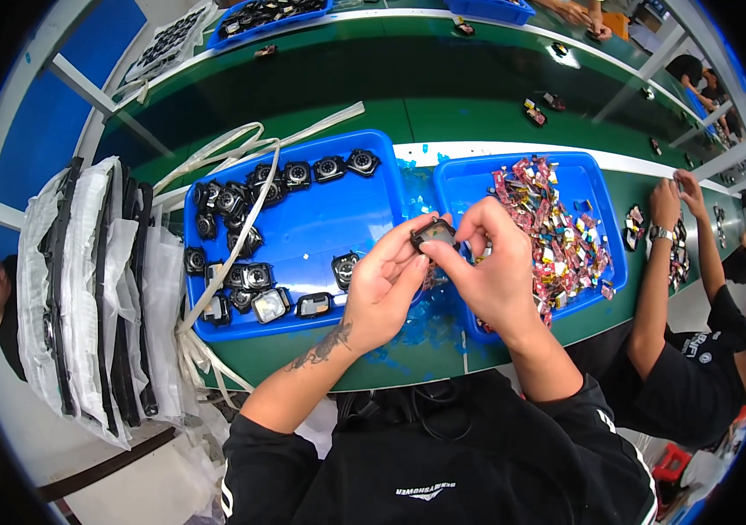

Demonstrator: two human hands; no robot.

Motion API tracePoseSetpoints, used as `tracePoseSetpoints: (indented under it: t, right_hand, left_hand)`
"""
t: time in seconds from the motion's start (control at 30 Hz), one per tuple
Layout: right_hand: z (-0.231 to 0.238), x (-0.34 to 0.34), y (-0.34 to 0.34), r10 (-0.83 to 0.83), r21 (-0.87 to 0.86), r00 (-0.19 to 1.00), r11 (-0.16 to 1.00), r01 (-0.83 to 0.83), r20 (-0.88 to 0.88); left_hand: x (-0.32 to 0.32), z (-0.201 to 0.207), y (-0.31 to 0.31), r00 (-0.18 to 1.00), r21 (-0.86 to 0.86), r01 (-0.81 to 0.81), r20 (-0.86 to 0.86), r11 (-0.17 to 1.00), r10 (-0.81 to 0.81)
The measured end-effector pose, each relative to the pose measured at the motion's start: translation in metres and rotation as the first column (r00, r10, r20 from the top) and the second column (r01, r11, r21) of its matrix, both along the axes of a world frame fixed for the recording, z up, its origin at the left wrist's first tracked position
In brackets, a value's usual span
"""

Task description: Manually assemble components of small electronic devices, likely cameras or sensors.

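A small black smartwatch case (pixel 434 233) with a squarish opening is held up between my two hands, above the gap between two blue trays. My left hand (pixel 383 284) grips it from its left side, fingers curled under. My right hand (pixel 497 262) pinches its right edge, the thumb against the near rim. The left blue tray (pixel 320 236) carries several similar black watch cases (pixel 249 276), some face up and some showing their insides. In the right blue tray (pixel 599 171) lies a heap of small red, yellow and white electronic parts (pixel 557 241).
A green conveyor belt (pixel 355 96) runs behind the trays, with a few parts on it. White strapping (pixel 255 206) crosses the left tray. Stacked white-wrapped trays (pixel 93 297) stand at left. A co-worker's arms (pixel 658 262) reach in at right. Blue film scraps (pixel 417 337) litter the table.
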State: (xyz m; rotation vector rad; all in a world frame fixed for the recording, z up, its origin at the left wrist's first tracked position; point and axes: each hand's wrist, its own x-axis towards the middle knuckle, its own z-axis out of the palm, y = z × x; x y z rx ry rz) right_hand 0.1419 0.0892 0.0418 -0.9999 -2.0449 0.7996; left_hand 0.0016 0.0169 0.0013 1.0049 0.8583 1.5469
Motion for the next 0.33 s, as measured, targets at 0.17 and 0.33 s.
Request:
tracePoseSetpoints:
  t: [0.17,0.33]
  right_hand:
    - [-0.022,0.003,-0.017,0.003,-0.582,0.831,0.713,-0.392,-0.556]
    - [-0.018,0.002,-0.016,0.085,-0.633,0.883,0.666,-0.395,-0.462]
  left_hand:
    - [0.004,0.007,0.003,0.980,0.084,-0.126,0.164,0.988,0.111]
    - [-0.006,-0.008,0.004,0.954,0.324,-0.134,-0.215,0.937,0.211]
